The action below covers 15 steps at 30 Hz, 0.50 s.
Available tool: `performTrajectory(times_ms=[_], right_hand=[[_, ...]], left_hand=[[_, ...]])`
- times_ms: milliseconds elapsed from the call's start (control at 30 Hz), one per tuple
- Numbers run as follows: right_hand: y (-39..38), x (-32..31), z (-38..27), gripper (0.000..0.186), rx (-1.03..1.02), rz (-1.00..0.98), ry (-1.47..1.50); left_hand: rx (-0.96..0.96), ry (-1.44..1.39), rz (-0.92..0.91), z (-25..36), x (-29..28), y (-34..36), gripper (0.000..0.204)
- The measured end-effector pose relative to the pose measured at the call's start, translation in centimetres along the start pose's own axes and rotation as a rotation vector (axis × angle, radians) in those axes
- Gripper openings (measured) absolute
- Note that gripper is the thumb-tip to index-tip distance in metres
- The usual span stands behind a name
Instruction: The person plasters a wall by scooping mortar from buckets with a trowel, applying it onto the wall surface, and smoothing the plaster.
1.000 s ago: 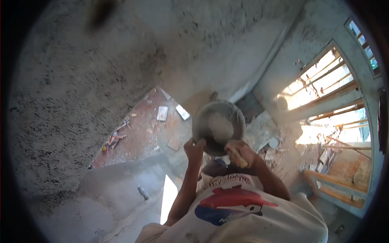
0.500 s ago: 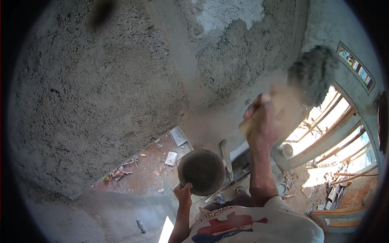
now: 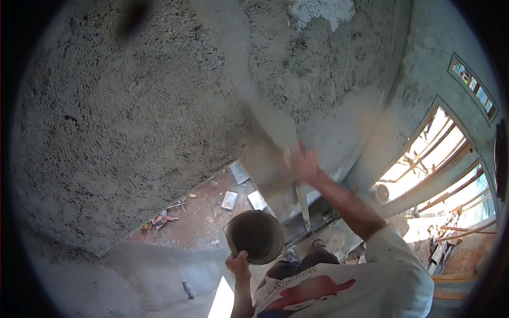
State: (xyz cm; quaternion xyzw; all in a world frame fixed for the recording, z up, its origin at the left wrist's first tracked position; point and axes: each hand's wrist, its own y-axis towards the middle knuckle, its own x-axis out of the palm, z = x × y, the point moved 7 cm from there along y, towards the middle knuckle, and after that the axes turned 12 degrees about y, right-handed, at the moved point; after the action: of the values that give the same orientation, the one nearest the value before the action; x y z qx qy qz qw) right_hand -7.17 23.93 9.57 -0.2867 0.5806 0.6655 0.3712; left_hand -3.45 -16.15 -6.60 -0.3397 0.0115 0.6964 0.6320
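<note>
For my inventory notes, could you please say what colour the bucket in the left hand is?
The bucket looks dark grey, best seen in the head view.

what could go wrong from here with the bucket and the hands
The round dark grey bucket might tip, since the left hand grips just one side of its rim. The blurred right hand could scrape the rough grey wall. Pale rectangular blocks lying on the reddish floor might trip someone.

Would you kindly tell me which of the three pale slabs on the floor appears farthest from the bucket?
The uppermost slab; the lower-left slab and lower-right slab both appear closer to the bucket in the left hand.
</note>
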Motion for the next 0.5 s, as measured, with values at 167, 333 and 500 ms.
performTrajectory(times_ms=[167, 333, 500], right_hand=[[-22.9, -0.2, -9.4, 0.046, 0.753, -0.403, 0.898], [-27.0, 1.2, -10.2, 0.034, 0.559, -1.011, 0.793], [-27.5, 4.6, -10.0, 0.046, 0.448, -1.121, 0.742]], left_hand=[[0.122, 0.156, 0.062, -1.7, 3.3, 0.5, 0.024], [0.457, 0.404, -0.123, 5.6, 9.9, -3.1, 0.031], [0.796, 0.444, -0.334, 12.6, 15.7, -7.5, 0.043]])
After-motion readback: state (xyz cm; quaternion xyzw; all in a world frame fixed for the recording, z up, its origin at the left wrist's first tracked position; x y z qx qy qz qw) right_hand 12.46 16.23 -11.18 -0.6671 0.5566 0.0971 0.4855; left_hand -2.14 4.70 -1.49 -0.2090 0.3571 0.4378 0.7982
